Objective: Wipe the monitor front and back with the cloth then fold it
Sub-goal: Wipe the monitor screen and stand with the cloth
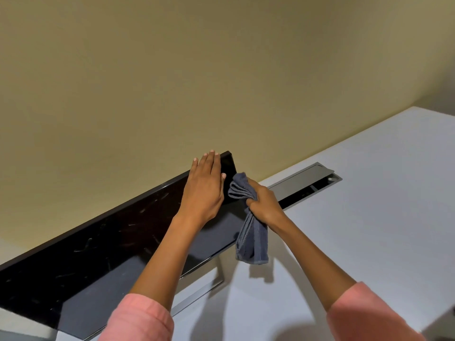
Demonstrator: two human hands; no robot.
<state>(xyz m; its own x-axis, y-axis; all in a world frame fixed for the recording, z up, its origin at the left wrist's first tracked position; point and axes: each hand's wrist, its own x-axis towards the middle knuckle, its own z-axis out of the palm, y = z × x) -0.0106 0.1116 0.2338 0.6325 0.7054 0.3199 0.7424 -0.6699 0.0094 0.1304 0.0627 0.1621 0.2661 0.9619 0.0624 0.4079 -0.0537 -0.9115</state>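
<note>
Monitor [103, 242] screen tilted upward, left hand [204, 190] flat on corner, right hand [264, 205] gripping bunched cloth [252, 239]

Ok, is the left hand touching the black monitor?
Touching. The head view shows the left hand lying flat, fingers straight, on the black flat monitor near its top right corner.

The monitor [103, 244] runs off the left edge; its back is hidden.
</note>
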